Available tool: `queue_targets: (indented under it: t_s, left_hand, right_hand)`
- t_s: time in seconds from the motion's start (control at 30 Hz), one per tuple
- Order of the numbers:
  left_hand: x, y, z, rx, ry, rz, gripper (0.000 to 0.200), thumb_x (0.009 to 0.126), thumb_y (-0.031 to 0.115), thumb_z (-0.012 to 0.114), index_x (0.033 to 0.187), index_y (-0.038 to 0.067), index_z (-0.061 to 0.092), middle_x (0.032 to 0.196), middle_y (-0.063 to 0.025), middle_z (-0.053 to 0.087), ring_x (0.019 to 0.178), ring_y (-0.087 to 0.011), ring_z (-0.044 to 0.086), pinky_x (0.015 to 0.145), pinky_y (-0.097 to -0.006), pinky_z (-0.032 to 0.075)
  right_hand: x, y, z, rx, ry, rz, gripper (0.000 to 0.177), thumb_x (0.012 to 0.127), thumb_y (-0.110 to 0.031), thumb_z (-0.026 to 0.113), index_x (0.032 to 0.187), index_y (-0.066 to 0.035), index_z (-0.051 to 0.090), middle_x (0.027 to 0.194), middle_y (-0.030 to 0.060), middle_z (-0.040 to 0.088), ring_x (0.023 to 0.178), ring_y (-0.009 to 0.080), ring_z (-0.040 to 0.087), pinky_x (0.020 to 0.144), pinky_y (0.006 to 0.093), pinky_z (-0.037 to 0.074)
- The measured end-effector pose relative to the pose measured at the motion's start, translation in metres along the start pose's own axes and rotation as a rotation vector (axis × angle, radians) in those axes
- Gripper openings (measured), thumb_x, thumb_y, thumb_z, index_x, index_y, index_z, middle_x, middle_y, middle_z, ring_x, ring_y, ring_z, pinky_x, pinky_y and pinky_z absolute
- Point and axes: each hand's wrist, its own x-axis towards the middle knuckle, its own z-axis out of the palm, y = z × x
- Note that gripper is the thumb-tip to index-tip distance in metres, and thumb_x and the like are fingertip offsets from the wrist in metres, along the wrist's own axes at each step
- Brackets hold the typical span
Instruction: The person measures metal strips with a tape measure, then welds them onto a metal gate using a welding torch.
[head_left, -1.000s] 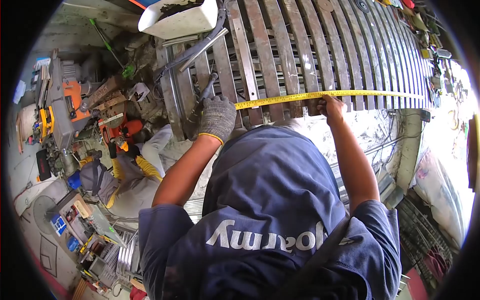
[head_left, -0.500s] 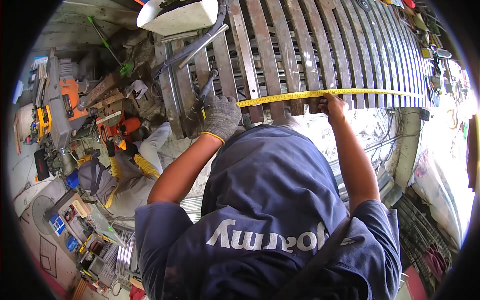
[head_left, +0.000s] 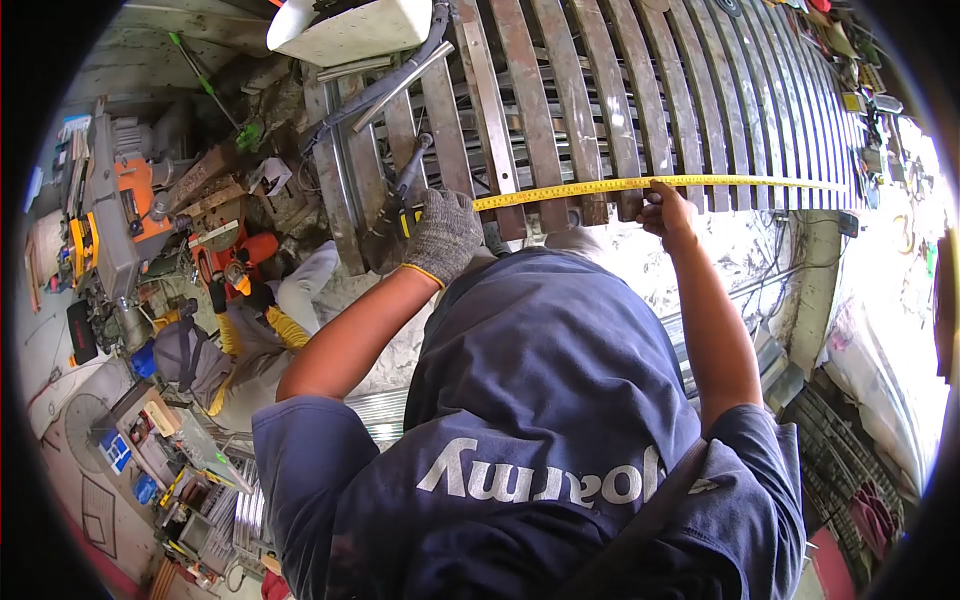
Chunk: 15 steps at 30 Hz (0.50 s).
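A yellow tape measure blade point(head_left: 560, 190) lies drawn out across the metal slats of a bench, running far to the right. My left hand point(head_left: 444, 236), in a grey knitted glove with a yellow cuff, is closed around the tape measure's end of the blade. Part of a black and yellow case point(head_left: 408, 220) shows beside the glove; the rest is hidden. Bare and with fingers curled, my right hand point(head_left: 668, 214) grips the blade's near edge further right. A dark-handled tool with a round head point(head_left: 413, 165) rests on the slats just beyond my left hand.
The slatted bench point(head_left: 625, 110) carries a white bin point(head_left: 350, 32), a metal tube point(head_left: 405, 88) and a flat bar with holes point(head_left: 490, 110). To the left, a co-worker point(head_left: 215, 350) in yellow sleeves crouches by an orange power tool point(head_left: 222, 245). A machine point(head_left: 135, 200) stands behind.
My right hand has shifted slightly right along the blade. My left hand has moved very little, and more of the yellow case shows beside it. The view has shifted slightly.
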Motion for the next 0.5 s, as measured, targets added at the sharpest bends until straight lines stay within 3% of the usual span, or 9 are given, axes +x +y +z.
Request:
queue_targets:
  t_s: [0.1,0.2,0.3,0.4,0.5]
  left_hand:
    - [0.002,0.004,0.004,0.006,0.015,-0.015,0.040,0.101,0.022,0.060,0.126,-0.005,0.076,0.117,-0.0250,0.072,0.111,-0.0427,0.068,0.095,-0.0640,0.047]
    - [0.003,0.006,0.005,0.019,0.020,-0.034,0.038,0.100,0.021,0.061,0.124,-0.006,0.076,0.115,-0.0251,0.072,0.109,-0.0428,0.069,0.094,-0.0637,0.048]
    - [0.000,0.006,0.002,0.035,0.059,-0.033,0.036,0.099,0.019,0.062,0.122,-0.006,0.077,0.114,-0.0255,0.072,0.106,-0.0429,0.069,0.094,-0.0632,0.049]
    - [-0.001,0.008,0.009,0.037,0.123,-0.035,0.035,0.097,0.016,0.064,0.120,-0.006,0.078,0.114,-0.0265,0.072,0.105,-0.0431,0.070,0.093,-0.0632,0.050]
    - [-0.002,0.008,0.012,0.067,0.159,-0.036,0.034,0.097,0.016,0.064,0.120,-0.006,0.077,0.111,-0.0270,0.072,0.105,-0.0429,0.069,0.094,-0.0636,0.050]
  right_hand:
    - [-0.002,0.006,-0.005,-0.067,-0.112,-0.129,0.035,0.101,-0.034,0.077,0.111,0.000,0.075,0.078,0.0091,0.075,0.065,0.0197,0.074,0.060,0.0314,0.057]
    - [-0.005,0.019,-0.006,-0.254,-0.156,-0.365,0.031,0.097,-0.025,0.085,0.110,0.001,0.076,0.081,0.0097,0.077,0.067,0.0162,0.073,0.062,0.0295,0.057]
    - [-0.012,0.030,-0.002,-0.244,-0.140,-0.503,0.029,0.089,-0.015,0.091,0.104,0.006,0.078,0.083,0.0105,0.079,0.073,0.0134,0.073,0.067,0.0292,0.059]
    - [-0.006,0.043,-0.002,-0.358,-0.105,-0.619,0.029,0.086,-0.013,0.093,0.104,0.005,0.078,0.083,0.0091,0.079,0.072,0.0117,0.071,0.066,0.0289,0.058]
    - [-0.009,0.048,0.006,-0.315,-0.063,-0.602,0.029,0.085,-0.013,0.093,0.103,0.004,0.077,0.083,0.0074,0.079,0.072,0.0099,0.070,0.066,0.0268,0.057]
